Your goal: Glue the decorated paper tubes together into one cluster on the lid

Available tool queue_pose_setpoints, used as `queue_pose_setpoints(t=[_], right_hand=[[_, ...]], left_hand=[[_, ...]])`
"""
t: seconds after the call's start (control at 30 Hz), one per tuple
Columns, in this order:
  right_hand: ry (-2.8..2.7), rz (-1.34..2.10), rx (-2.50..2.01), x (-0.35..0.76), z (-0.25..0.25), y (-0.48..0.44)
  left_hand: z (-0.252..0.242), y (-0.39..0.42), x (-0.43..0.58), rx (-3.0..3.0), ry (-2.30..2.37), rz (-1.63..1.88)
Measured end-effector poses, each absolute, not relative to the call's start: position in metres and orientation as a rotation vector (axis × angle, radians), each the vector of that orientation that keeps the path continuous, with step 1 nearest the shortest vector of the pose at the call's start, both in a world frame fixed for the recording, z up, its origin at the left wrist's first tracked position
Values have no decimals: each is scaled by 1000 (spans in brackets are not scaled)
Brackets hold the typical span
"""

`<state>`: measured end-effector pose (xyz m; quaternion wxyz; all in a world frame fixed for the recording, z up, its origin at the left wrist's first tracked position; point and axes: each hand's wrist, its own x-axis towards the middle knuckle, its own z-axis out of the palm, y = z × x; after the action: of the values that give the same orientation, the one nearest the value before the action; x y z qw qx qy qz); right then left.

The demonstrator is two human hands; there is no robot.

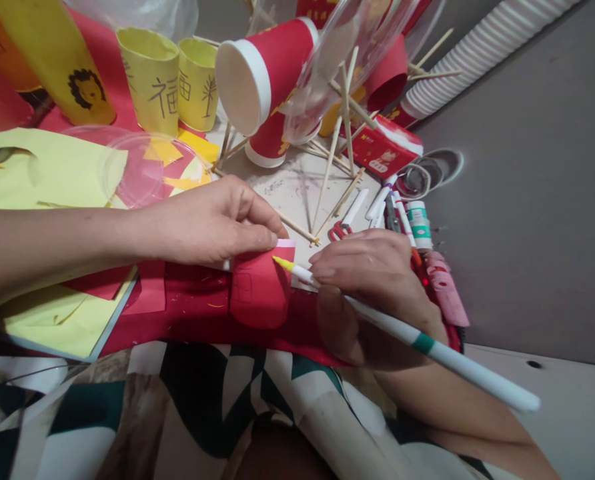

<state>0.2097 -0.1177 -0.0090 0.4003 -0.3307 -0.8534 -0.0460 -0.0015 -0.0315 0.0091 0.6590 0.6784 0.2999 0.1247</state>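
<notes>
- The red paper cup is laid on its side at the near edge of the desk, between both hands. Its long axis runs away from the person, with a pale rim at the far end.
- The left hand is pinched on that far rim with thumb and fingers, and is the nearer one.
- The right hand is closed around a white marker. The yellow tip is set at the cup's upper right edge, and the shaft slants down to the right.
- The cup is wrapped in matte red paper.
- Behind it, thin wooden sticks, 2 yellow paper cups and a clear plastic lid are seen.
</notes>
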Motion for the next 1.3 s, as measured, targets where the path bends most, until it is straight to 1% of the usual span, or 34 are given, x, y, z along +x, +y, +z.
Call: queue_pose_setpoints(t=[0.1, 0.4, 0.63, 0.87, 1.3], right_hand=[[-2138, -78, -846, 209, -9, -119], [-2326, 63, -878, 214, 3, -128], [-2107, -112, -833, 211, -7, -123], [-2116, -176, -839, 207, -12, -115], [-2289, 67, -868, 214, 1, -127]], left_hand=[[9, -32, -1, 1538, 689, 291], [10, -31, -1, 1532, 699, 271], [11, -31, -1, 1547, 715, 286], [9, -31, -1, 1560, 664, 288], [10, -29, 0, 1594, 717, 293]])
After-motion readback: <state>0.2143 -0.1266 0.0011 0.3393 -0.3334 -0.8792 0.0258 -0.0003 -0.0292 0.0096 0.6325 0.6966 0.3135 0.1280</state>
